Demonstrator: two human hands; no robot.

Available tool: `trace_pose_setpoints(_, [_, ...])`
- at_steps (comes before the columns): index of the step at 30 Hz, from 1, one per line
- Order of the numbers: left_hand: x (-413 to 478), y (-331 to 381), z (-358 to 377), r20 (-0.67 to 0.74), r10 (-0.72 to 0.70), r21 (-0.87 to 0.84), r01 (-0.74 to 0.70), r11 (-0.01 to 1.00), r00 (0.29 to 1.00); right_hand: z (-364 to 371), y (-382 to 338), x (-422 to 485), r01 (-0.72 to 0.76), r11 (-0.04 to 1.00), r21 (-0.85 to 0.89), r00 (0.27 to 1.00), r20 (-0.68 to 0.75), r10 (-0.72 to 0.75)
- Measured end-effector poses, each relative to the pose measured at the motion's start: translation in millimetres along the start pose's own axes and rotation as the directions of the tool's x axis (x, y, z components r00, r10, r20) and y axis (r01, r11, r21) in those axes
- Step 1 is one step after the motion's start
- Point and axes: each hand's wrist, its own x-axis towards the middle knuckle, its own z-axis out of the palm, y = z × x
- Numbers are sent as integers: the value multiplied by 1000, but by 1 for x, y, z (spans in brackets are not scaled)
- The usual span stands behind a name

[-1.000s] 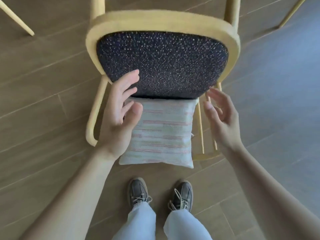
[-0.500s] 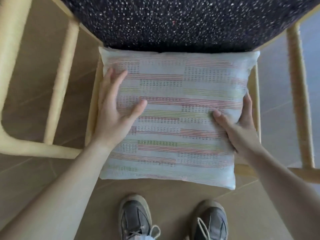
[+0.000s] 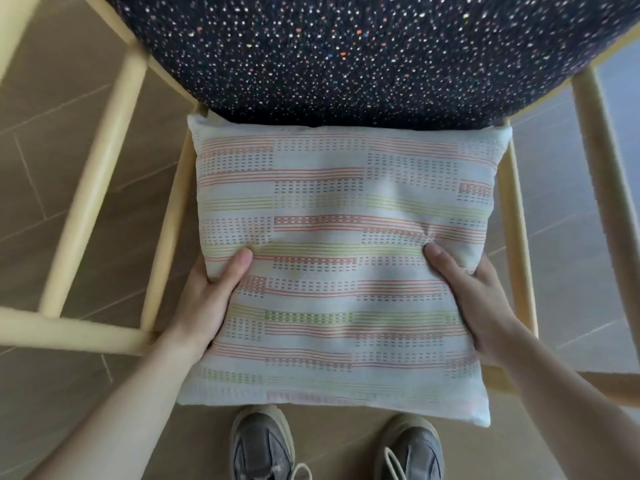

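Cushion: square, pale fabric with bands of orange, green and dark dashed stitching. It lies flat within the chair frame, its far edge touching the lower edge of the speckled pad, its near corners overhanging toward your feet.

Left hand: yours, clasped on the cushion's left edge about halfway along. The thumb is pressed down on the top face, the fabric puckers beside it, and the fingers are hidden under the edge.

Right hand: yours, clasped on the right edge opposite the left. The thumb is pressed into the top face and the fingers are wrapped round the side, out of sight.

Chair frame: pale yellow wood, with rails running along both sides of the cushion and a crossbar at the left.

Speckled pad: dark upholstery flecked with white and coloured dots, filling the top of the view.

Shoes: a grey laced pair, just beyond the cushion's near edge.

Floor: tan planks, visible between the rails.
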Motion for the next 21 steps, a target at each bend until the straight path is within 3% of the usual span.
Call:
trace_pose_setpoints(5, [-71, 93, -12, -52, -82, -27, 80, 996, 995, 2, -90, -63, -43, 998, -51, 999, -25, 42])
trace_pose_setpoints(10, [-116, 226, -26, -74, -127, 63, 132, 989, 989, 3, -221, -109, -106, 989, -99, 994, -19, 105])
trace_pose_setpoints(21, [-102, 517, -33, 19, -135, 151, 130, 980, 991, 1, -505, -84, -231, 868, -440, 962, 29, 271])
